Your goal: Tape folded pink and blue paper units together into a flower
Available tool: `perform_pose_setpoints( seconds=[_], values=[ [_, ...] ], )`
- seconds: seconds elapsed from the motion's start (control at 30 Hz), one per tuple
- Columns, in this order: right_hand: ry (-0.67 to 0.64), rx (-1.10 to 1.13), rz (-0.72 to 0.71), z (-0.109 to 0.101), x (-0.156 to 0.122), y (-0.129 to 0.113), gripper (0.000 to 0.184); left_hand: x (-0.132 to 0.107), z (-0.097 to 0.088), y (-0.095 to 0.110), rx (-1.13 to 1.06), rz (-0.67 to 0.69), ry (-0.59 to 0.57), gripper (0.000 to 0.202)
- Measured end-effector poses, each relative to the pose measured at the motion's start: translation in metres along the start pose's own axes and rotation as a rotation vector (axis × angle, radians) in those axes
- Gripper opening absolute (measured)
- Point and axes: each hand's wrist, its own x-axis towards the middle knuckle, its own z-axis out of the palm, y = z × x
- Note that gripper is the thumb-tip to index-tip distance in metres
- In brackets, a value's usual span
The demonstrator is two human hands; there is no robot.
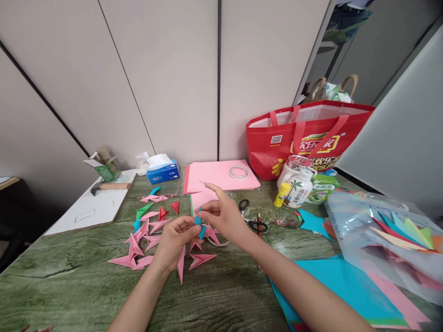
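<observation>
Between my two hands is a small folded piece of blue paper (198,222), held above the table. My left hand (180,235) pinches its lower left side with thumb and fingers. On the upper right, my right hand (219,213) grips it between thumb and fingers, the index finger stretched upward. Several pink folded paper pieces (134,249) lie on the table to the left of and below my hands. Red folded pieces (163,213) and a green one (141,210) are among them. Part of the blue piece is hidden by my fingers.
Scissors (254,224) and a pencil (259,219) lie right of my hands. Behind are pink paper sheets (214,175), a tissue box (162,173) and a red bag (263,157). A glue stick (282,194), blue sheets (332,290) and a plastic bag (360,235) are on the right; a hammer (110,186) is left.
</observation>
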Motion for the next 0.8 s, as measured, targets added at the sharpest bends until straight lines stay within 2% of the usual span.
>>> perform_pose_setpoints(
  seconds=[0.1,0.17,0.27,0.33,0.47,0.8],
  values=[
    [0.023,-0.035,-0.059,-0.01,0.006,0.003,0.034,0.002,0.0,-0.003,-0.037,-0.023,0.023,0.025],
    [-0.015,-0.093,-0.079,-0.018,0.009,0.004,0.017,0.003,-0.001,-0.005,-0.066,-0.031,0.062,0.027],
    [-0.198,-0.19,-0.034,-0.027,0.012,0.003,0.018,0.004,-0.002,-0.007,-0.086,-0.001,0.113,0.031],
    [-0.267,-0.244,-0.014,-0.031,0.011,0.003,0.018,0.004,-0.002,-0.007,-0.085,0.014,0.118,0.03],
    [-0.287,-0.267,0.006,-0.03,0.01,0.007,0.016,0.002,0.002,-0.006,-0.091,0.003,0.091,0.029],
    [-0.285,-0.119,0.099,-0.024,0.009,0.009,0.009,-0.002,0.006,-0.004,-0.096,-0.002,0.072,0.026]
  ],
)
